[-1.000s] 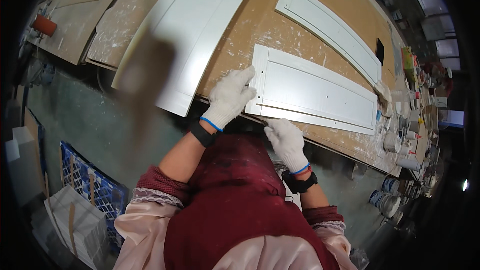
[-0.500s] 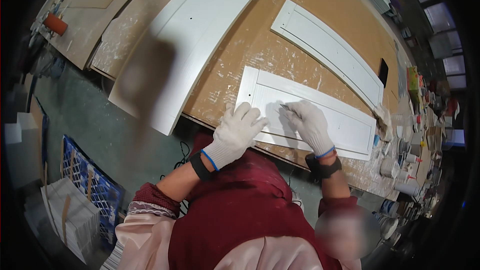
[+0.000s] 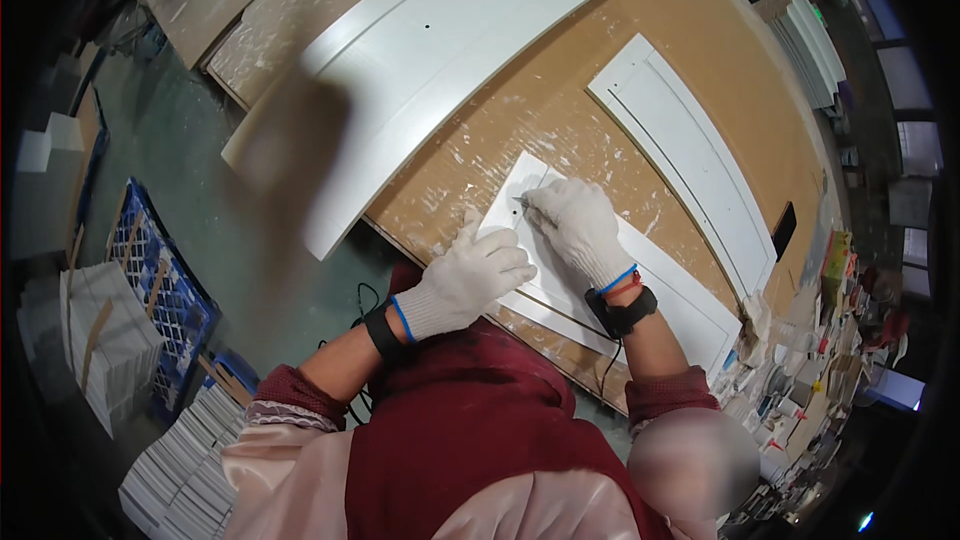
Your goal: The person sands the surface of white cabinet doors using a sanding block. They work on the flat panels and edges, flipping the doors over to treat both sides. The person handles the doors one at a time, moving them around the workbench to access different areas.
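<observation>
Left hand (image 3: 470, 285) lies open on the white panel (image 3: 680, 308) at the table's (image 3: 480, 140) near edge, right hand (image 3: 580, 225) pinches a thin tool (image 3: 520, 201) near its left end; looks like close tool work, calling for steady bracing.

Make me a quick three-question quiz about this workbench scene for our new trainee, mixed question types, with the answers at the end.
1. True or false: a corner of the big white panel overhangs the edge of the brown table.

2. The left hand lies on:
A. the big white panel
B. the nearest white panel
C. the red apron

3. Fill in: a small pointed tool sticks out from the fingers of the ____ hand.

Key: 1. True. 2. B. 3. Right; the right hand grips it.
</observation>
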The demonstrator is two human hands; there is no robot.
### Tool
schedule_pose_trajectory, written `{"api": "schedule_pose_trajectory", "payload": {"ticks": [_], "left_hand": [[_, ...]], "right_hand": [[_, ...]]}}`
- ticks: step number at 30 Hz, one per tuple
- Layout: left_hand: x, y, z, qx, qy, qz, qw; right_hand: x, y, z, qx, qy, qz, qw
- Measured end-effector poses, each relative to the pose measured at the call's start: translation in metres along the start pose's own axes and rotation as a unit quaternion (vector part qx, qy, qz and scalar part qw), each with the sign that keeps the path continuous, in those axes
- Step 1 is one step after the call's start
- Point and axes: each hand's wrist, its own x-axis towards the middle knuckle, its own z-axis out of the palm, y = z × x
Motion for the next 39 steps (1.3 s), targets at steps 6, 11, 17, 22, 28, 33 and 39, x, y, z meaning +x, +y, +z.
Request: {"api": "schedule_pose_trajectory", "payload": {"ticks": [6,11,17,22,28,33,39], "left_hand": [[0.013,-0.013,-0.005,-0.025,-0.044,0.016,0.999],[0.022,-0.021,-0.003,-0.016,-0.079,0.028,0.996],[0.03,-0.03,0.0,0.008,-0.083,0.041,0.996],[0.036,-0.029,-0.007,0.007,-0.139,0.028,0.99],[0.036,-0.031,-0.011,-0.029,-0.118,0.03,0.992],[0.035,-0.031,-0.008,-0.055,-0.065,0.033,0.996],[0.035,-0.034,-0.001,-0.076,-0.042,0.028,0.996]], "right_hand": [[0.01,0.014,-0.002,0.052,0.001,0.039,0.998],[0.022,0.015,-0.015,0.055,-0.058,0.113,0.99],[0.026,0.024,-0.009,0.076,-0.033,0.171,0.982],[0.035,0.043,-0.022,0.123,0.064,0.275,0.951],[0.022,0.039,-0.021,0.09,-0.015,0.063,0.994],[0.036,0.052,-0.015,-0.063,0.01,0.15,0.987],[0.045,0.029,-0.016,-0.017,0.026,0.058,0.998]]}}
